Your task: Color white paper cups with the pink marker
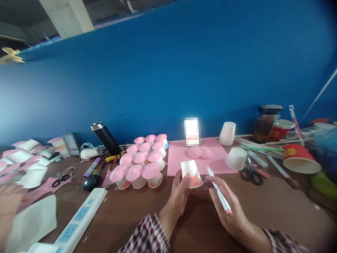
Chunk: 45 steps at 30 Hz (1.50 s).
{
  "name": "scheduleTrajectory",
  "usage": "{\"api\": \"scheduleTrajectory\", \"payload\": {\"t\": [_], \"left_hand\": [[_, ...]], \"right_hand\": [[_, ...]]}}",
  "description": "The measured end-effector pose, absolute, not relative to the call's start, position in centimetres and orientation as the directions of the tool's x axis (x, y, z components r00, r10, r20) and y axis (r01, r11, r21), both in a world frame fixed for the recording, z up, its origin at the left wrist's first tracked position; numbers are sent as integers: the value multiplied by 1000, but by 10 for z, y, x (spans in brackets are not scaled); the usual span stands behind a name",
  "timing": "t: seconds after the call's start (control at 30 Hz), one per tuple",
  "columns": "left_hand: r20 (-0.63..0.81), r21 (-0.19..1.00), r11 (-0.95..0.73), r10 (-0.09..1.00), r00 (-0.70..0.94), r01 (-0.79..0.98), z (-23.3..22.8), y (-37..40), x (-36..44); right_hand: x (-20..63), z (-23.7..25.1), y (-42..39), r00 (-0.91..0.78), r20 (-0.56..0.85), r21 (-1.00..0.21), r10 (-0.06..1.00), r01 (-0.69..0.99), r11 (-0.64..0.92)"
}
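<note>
Cup (193, 173) in hand: you have it just above the table, before the pink sheet (175, 167), narrow end up and a little tilted. Your left hand (178, 195) grasps it from the side, thumb across the wall and fingers behind, probably to steady it while leaving the other side open. An orange-red patch shows towards its wide end. Your right hand (228, 203) grips a pen (222, 196) between thumb and fingers, pale end towards the cup and red end towards you. That end is near the cup but apart from it; the slant seems to suit an easy reach across.

To your left, pink tops (135, 172) sit on cups in close rows, likely bunched to save space. Two pink discs (194, 152) overlap on the sheet, within reach. White cups (236, 159) and scissors (252, 175) lie on your right, perhaps so that hand can get at them.

Your table (147, 225) is brown and crowded: a flask (106, 138) leaning left, a power strip (79, 218), a red cup (301, 160) on its side. Another person's hand (10, 203) blurs at the left edge. A plain blue wall (168, 70) rises behind, with a pale pillar (67, 17) beyond.
</note>
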<state>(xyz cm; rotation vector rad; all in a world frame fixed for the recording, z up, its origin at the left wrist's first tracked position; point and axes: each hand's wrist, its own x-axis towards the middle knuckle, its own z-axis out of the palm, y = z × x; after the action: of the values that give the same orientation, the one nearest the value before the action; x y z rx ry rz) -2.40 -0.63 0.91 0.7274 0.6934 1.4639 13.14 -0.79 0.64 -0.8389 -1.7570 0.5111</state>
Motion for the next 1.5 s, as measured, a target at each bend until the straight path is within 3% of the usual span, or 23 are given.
{"api": "scheduleTrajectory", "payload": {"t": [0.5,1.0,1.23,1.5], "left_hand": [[-16,784,-25,998,-60,-620,5,-3,-23],[-71,754,-8,993,-93,-657,2,-5,-24],[-130,753,44,988,-82,-657,2,-6,-27],[-138,717,50,988,-71,-695,-8,-3,-27]], "right_hand": [[129,5,-6,-152,661,-673,734,311,671],[131,-13,0,-185,586,-735,789,289,614],[131,-21,5,-232,490,-738,840,402,541],[131,-16,3,-347,401,-764,848,384,518]]}}
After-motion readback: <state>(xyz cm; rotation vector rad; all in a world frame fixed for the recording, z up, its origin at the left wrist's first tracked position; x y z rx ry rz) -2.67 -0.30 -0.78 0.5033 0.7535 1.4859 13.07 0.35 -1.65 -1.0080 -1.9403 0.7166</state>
